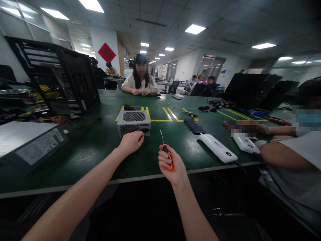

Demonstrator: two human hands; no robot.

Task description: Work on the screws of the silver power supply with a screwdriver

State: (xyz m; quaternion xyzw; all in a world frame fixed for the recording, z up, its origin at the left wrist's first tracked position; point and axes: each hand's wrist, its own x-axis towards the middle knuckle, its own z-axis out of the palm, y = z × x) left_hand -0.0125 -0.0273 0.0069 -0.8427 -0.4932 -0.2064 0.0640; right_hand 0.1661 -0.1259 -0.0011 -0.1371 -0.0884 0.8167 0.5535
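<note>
A screwdriver (168, 156) with an orange and black handle is gripped in my right hand (175, 165). Its thin metal shaft points up and away from me, clear of the power supply. My left hand (131, 143) is at the near side of a grey computer power supply (133, 129), with its fingers curled in. The hand covers part of the unit's lower front, and whatever the fingertips pinch is hidden. Perforated panels show on the unit's top and near face. Behind it lies a bundle of cables (130, 107).
A black computer case (60, 77) and a larger power supply (32, 144) stand at left. White power banks (218, 148) and a dark phone (194, 126) lie at right. One person (140, 82) sits opposite, another (296, 150) at my right. Yellow tape (160, 120) marks the green table.
</note>
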